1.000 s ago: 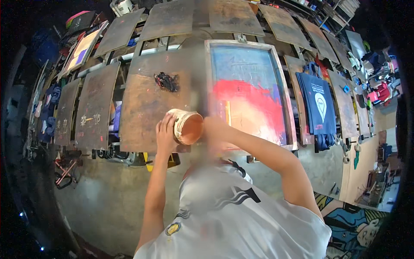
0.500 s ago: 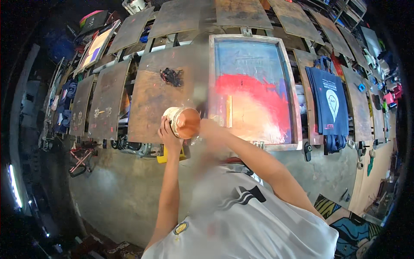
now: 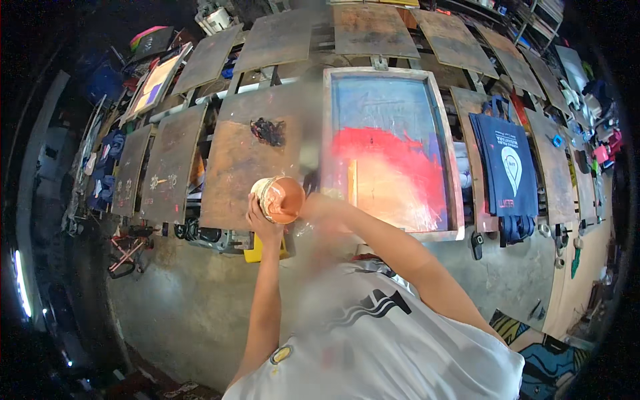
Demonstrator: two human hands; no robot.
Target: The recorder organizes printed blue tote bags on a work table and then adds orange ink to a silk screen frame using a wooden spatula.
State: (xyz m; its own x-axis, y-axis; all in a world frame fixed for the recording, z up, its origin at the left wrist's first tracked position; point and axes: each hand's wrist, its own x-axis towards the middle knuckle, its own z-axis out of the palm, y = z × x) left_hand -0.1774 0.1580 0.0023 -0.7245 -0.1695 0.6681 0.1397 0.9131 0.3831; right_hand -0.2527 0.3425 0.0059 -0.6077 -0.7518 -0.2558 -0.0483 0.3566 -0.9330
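My left hand [image 3: 262, 223] is wrapped around the left side of a round tub [image 3: 270, 208] and holds it tilted, mouth up. Orange ink [image 3: 288, 197] coats its inside. Close against the tub's right rim is my right hand [image 3: 320, 208], smeared by a blurred strip down the picture, so its fingers and anything in them are hidden. Just right of it lies a wooden-framed printing screen [image 3: 457, 200], its blue mesh partly covered with red and orange ink. A pale narrow strip [image 3: 353, 181] stands out within the orange area.
A dark crumpled rag [image 3: 268, 132] lies on the brown board [image 3: 227, 167] beyond the tub. Navy tote bags [image 3: 510, 167] are stacked on a board to the right. More boards [image 3: 373, 30] line the far side. Something yellow [image 3: 253, 251] sits below the near board edge.
The tub has tipped so more of its inside shows, and the ink surface in it looks different. The whole scene sits slightly lower in view. Both hands stay at the tub.
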